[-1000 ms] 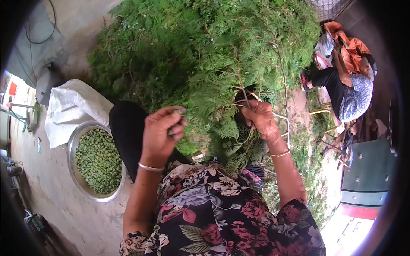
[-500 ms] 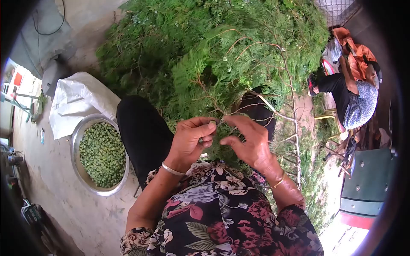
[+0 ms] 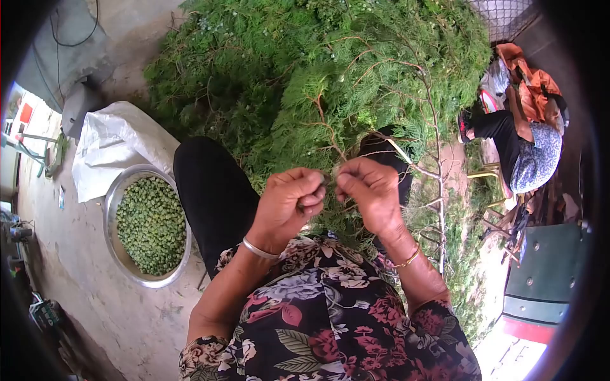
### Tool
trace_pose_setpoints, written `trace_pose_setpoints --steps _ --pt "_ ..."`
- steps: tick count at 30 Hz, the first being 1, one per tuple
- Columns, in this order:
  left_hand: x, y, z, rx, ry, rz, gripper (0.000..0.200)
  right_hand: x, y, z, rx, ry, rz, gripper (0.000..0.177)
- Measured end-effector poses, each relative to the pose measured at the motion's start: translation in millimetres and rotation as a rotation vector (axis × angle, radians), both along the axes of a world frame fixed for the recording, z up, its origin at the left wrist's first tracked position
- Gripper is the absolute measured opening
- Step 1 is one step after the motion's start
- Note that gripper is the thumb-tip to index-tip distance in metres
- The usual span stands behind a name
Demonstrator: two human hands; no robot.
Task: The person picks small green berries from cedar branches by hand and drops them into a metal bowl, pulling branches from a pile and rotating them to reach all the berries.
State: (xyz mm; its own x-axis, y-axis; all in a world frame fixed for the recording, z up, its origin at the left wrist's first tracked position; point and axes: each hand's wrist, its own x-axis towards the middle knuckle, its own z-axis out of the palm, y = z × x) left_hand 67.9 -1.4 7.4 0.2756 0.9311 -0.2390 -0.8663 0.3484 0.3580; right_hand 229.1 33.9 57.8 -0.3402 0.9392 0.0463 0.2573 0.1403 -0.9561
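My left hand [image 3: 292,202] is closed, thumb against fingers, with a small dark bit at the fingertips that I cannot make out. Just beside it, my right hand [image 3: 372,192] pinches the lower end of an evergreen branch [image 3: 328,124], whose reddish stem runs up and away from me. The fingertips of both hands nearly meet above my lap. To the left on the floor stands a metal basin [image 3: 113,244] holding many small green cones [image 3: 151,225].
A big heap of cut evergreen branches [image 3: 254,76] lies ahead. One long bare-stemmed branch [image 3: 438,184] lies at my right. A white sack [image 3: 121,136] sits behind the basin. Another person [image 3: 537,149] sits at the right, near orange cloth [image 3: 524,76].
My right hand's fingers have closed from a more open pose onto the stem, and the branch has straightened upward. My left hand stays closed at nearly the same place.
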Motion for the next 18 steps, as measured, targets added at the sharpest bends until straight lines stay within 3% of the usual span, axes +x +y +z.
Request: trace_pose_setpoints --steps 1,3,5,6,7,9,10,13,17,18 --pt "-3 1 0 0.000 -0.003 0.000 0.014 4 4 1 -0.215 0.193 -0.022 0.006" --pt "-13 1 -2 -0.008 -0.065 0.079 0.014 12 7 -1 -0.214 0.232 -0.019 0.007" --pt "-26 -3 -9 -0.017 -0.113 0.088 0.014 17 7 -1 0.260 -0.308 0.027 0.022" --pt "-33 -4 -10 -0.032 -0.106 0.109 0.014 26 8 -6 0.429 -0.646 0.216 0.052" --pt "-38 -6 -10 -0.046 -0.099 0.130 0.014 25 4 -13 0.428 -0.647 0.219 0.052" --pt "-42 -8 -18 -0.022 -0.101 0.136 0.015 25 -9 -25 0.397 -1.229 0.399 0.076" --pt "-42 -9 -18 -0.009 -0.051 0.143 0.015 26 -12 -30 0.398 -1.229 0.414 0.085" --pt "-36 -15 -18 -0.019 0.071 0.155 0.015 29 -14 -19 0.320 -1.121 0.445 0.079" --pt "-33 -20 -22 -0.038 0.188 0.128 0.016 34 -9 -29 0.389 -1.220 0.466 0.086" --pt "-33 -22 -23 -0.035 0.185 0.127 0.016 35 -7 -40 0.436 -1.144 0.333 0.080"
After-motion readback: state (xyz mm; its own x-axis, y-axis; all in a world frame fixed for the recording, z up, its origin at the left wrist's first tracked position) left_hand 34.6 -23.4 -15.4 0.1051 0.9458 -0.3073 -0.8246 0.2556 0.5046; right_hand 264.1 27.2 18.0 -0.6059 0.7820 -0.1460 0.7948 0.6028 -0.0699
